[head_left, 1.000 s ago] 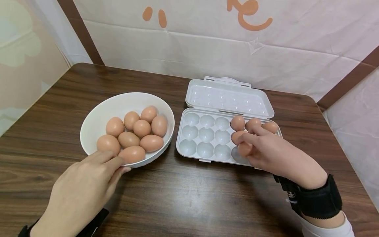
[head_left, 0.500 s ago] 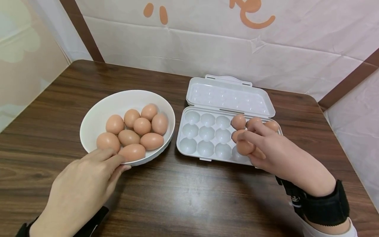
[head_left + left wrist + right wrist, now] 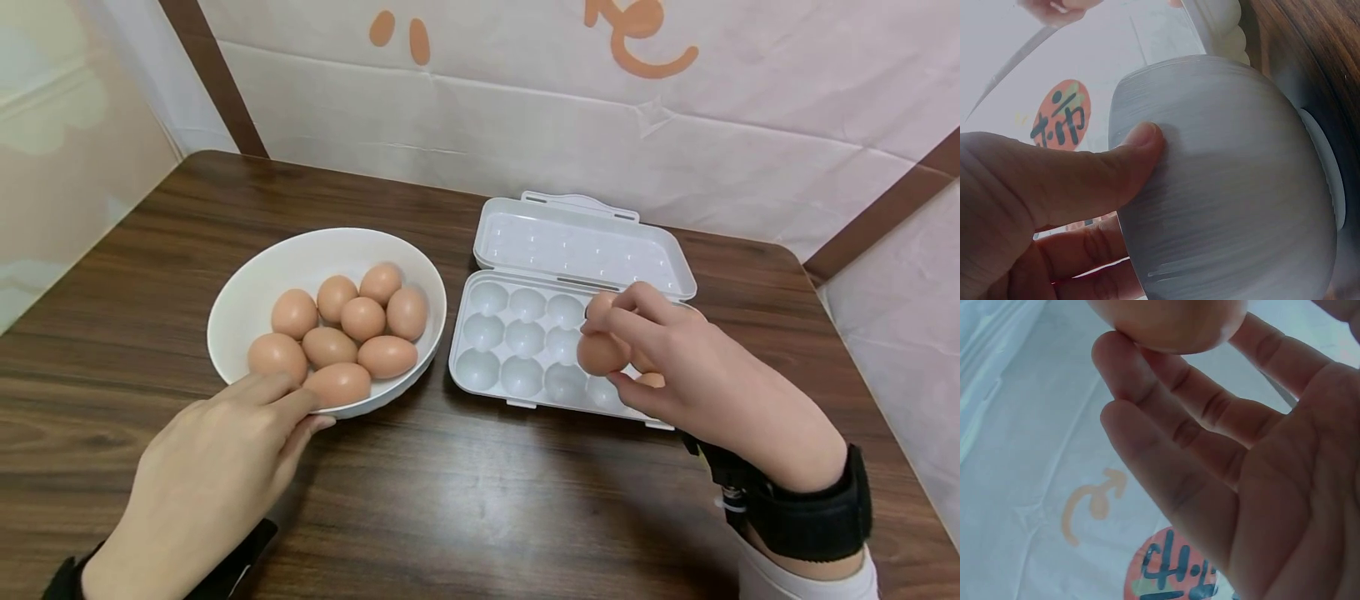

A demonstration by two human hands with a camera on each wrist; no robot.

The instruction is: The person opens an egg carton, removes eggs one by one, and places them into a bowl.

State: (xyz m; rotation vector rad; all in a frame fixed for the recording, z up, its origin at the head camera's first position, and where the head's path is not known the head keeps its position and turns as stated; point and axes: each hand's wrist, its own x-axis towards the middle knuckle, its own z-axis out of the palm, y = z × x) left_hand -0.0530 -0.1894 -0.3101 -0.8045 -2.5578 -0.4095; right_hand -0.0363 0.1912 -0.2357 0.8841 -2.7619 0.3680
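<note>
Here, at lower left of the head view, the left hand (image 3: 202, 483) grips the white bowl (image 3: 247, 296) of eggs by its near rim; only the left wrist view shows the thumb (image 3: 1085, 175) pressed on the outer wall. Right of centre, the right hand (image 3: 697, 375) pinches an egg (image 3: 600, 354) in its fingertips above the open egg tray (image 3: 480, 371) on the counter (image 3: 465, 500).

Brown eggs (image 3: 341, 329), white bowl (image 3: 251, 292)

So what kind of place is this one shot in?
Probably a staged tabletop recording booth, not a real kitchen. A wooden table is closed in by creased printed sheets hung as walls. On it are only a bowl of eggs and an open egg box; the right hand holds an egg.
</note>
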